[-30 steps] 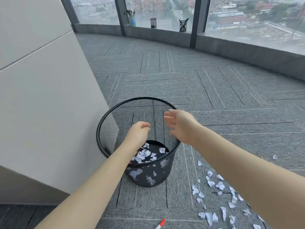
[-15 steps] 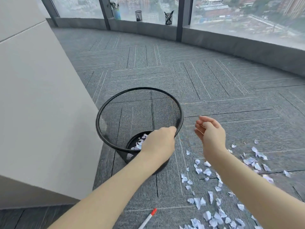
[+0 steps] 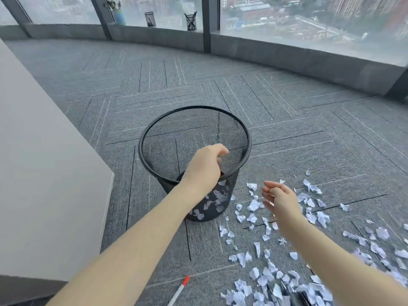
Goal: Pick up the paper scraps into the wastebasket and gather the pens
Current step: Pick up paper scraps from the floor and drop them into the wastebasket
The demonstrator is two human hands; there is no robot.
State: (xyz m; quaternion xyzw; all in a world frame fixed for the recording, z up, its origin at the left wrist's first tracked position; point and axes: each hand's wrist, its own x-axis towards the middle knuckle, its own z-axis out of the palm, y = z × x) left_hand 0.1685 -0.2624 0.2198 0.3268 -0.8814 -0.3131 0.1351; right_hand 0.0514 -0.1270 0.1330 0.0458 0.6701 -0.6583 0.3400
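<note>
The left hand (image 3: 206, 165) hangs over the near rim of the black mesh wastebasket (image 3: 194, 129), its fingers curled down inside the opening; whether that grip closes on the rim or on a scrap I cannot tell, since the fingertips are hidden behind the knuckles and mesh. The wastebasket stands upright on the grey carpet floor (image 3: 287, 102), directly under and beyond this hand, and white scraps show through the mesh low in its wall.

The right hand (image 3: 280, 198) hovers to the right of the basket and nearer the person, apart from it, fingers loosely spread and slightly blurred, with nothing held. Below and around this grip lie the paper scraps (image 3: 254, 205), scattered on the floor from just beside the basket's foot out to the right and back toward the person, thickest at the lower right.

A white pen with a red cap (image 3: 180, 289) lies on the floor between the two forearms, nearer the person than either hand, and well apart from the basket.

To the left of the left forearm a pale cabinet side (image 3: 44, 173) stands close to the basket. Far beyond both hands, on the window ledge, sit two mesh pen holders (image 3: 191, 21) and a potted plant (image 3: 118, 13).
</note>
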